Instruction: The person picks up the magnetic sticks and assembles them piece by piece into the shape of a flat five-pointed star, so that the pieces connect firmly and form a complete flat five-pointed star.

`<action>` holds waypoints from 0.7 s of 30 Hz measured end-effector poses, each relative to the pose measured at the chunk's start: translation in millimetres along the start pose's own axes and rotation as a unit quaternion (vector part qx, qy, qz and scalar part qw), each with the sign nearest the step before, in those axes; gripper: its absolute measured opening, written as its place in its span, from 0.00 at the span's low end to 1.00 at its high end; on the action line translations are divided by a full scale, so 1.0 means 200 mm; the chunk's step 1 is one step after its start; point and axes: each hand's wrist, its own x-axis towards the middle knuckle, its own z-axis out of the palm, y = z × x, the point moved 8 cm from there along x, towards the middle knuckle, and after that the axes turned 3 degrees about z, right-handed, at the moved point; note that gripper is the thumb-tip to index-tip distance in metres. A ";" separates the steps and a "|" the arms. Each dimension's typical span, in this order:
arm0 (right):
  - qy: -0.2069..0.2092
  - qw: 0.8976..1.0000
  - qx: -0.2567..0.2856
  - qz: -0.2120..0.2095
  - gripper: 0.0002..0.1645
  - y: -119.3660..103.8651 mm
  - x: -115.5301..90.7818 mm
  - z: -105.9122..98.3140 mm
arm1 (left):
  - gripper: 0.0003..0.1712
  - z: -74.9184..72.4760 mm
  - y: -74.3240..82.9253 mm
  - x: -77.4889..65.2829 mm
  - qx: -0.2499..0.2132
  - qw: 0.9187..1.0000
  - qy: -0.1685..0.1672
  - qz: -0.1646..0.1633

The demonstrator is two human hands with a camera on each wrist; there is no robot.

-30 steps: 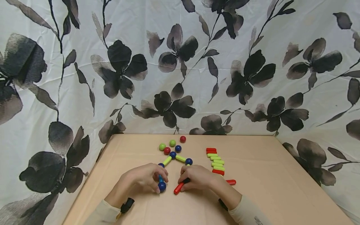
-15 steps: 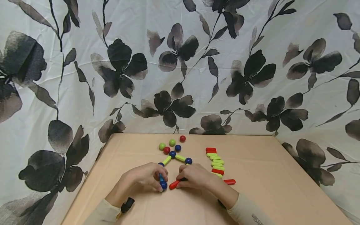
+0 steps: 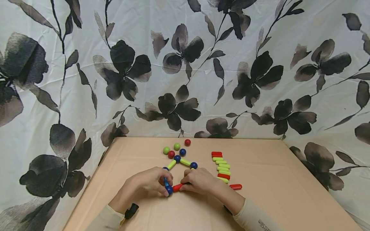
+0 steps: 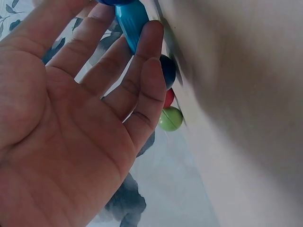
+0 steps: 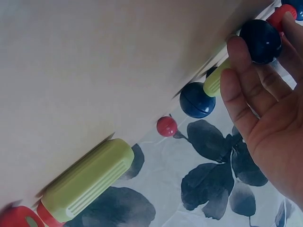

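Note:
My left hand (image 3: 154,180) holds a light-blue toy rod (image 4: 131,21) with its curled fingers; a dark blue ball (image 3: 169,190) sits on the rod's near end. My right hand (image 3: 200,182) pinches a red toy rod (image 3: 177,187), whose left tip is right at that ball. In the right wrist view, a dark blue ball (image 5: 260,41) is by the right fingertips, at the red rod's other end. Farther back, a dark blue ball (image 3: 177,158) joins two yellow-green rods (image 3: 185,162) in a peak, with another blue ball (image 3: 193,165) just beyond my right hand.
Loose green (image 3: 166,150), red (image 3: 187,142) and blue balls (image 3: 182,152) lie behind the joined pieces. On the right, a column of red and yellow-green rods (image 3: 223,168) ends near a single red rod (image 3: 235,186). A floral cloth (image 3: 214,80) hangs behind the tan table (image 3: 260,179).
My right hand has swung the red rod leftward and up until its tip reaches the blue ball. The ball by my left hand has shifted slightly right.

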 end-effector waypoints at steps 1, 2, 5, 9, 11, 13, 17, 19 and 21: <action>0.001 1.000 0.000 0.001 0.16 0.00 0.00 0.00 | 0.12 0.00 0.00 0.00 0.000 1.000 0.000 0.001; 0.002 1.000 0.001 0.001 0.16 0.00 0.00 0.00 | 0.13 0.00 0.00 0.00 0.000 1.000 0.001 0.002; -0.007 1.000 0.009 0.014 0.19 0.01 -0.01 0.00 | 0.13 0.00 0.00 0.00 -0.003 1.000 0.000 0.005; -0.033 0.997 0.049 0.049 0.26 0.08 -0.03 -0.01 | 0.15 0.01 -0.01 0.00 -0.003 1.000 0.000 0.002; -0.041 0.995 0.073 0.059 0.28 0.11 -0.04 -0.01 | 0.16 0.01 0.00 0.00 0.001 1.000 0.000 -0.001; -0.044 0.993 0.088 0.059 0.28 0.12 -0.05 -0.02 | 0.17 0.00 0.00 0.00 0.003 1.000 0.002 -0.006; -0.053 0.992 0.103 0.043 0.25 0.13 -0.05 -0.01 | 0.16 0.00 0.01 -0.01 0.008 1.000 0.006 -0.010; -0.060 0.991 0.114 0.040 0.23 0.14 -0.06 0.00 | 0.15 0.00 0.01 0.00 0.006 1.000 0.008 -0.007; -0.067 0.989 0.128 0.037 0.22 0.14 -0.07 0.00 | 0.15 0.00 0.01 0.00 0.003 1.000 0.009 -0.005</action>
